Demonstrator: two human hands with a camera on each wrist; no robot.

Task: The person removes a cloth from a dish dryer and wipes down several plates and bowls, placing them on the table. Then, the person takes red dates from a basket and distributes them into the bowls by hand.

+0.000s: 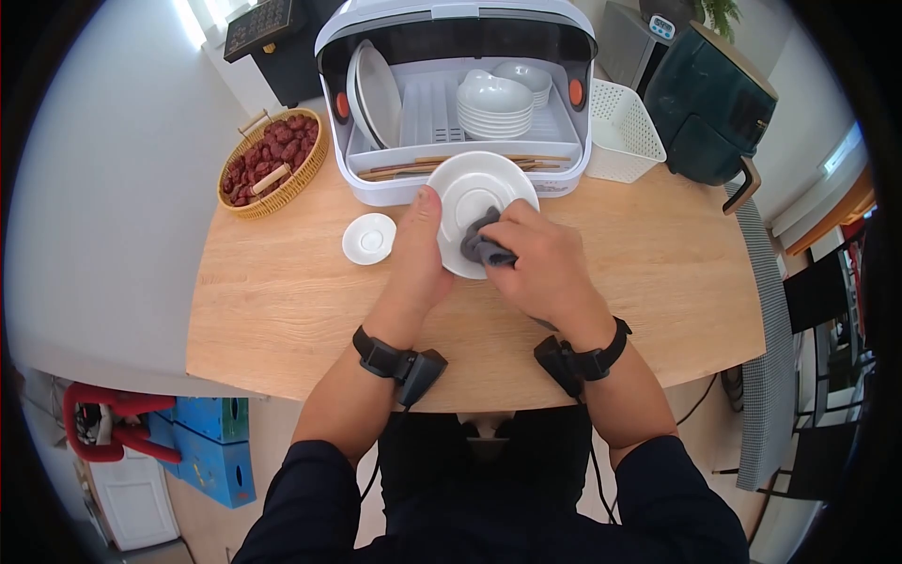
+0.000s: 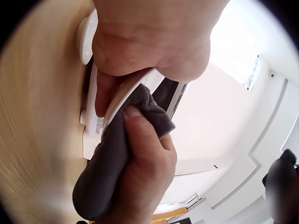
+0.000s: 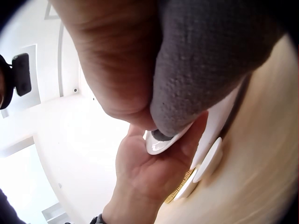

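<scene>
A white saucer-like plate (image 1: 462, 179) is held up over the table, tilted, its edge gripped between the thumb and fingers of my left hand (image 1: 412, 252). My right hand (image 1: 552, 265) pinches a dark grey cloth (image 1: 481, 246) and presses it against the plate's inner face. In the left wrist view the cloth (image 2: 105, 170) hangs down below the fingers. The right wrist view shows the cloth (image 3: 201, 65) covering most of the plate. A smaller white dish (image 1: 369, 239) lies on the wooden table (image 1: 282, 310), left of my left hand.
Behind the plate stands an open white dish box (image 1: 395, 191) with upright plates (image 1: 380, 94), stacked bowls (image 1: 493, 108) and chopsticks (image 1: 404, 170). A wicker basket (image 1: 246, 209) of dark red dates is left; a white perforated basket (image 1: 625, 141) and dark green air fryer (image 1: 705, 103) stand right.
</scene>
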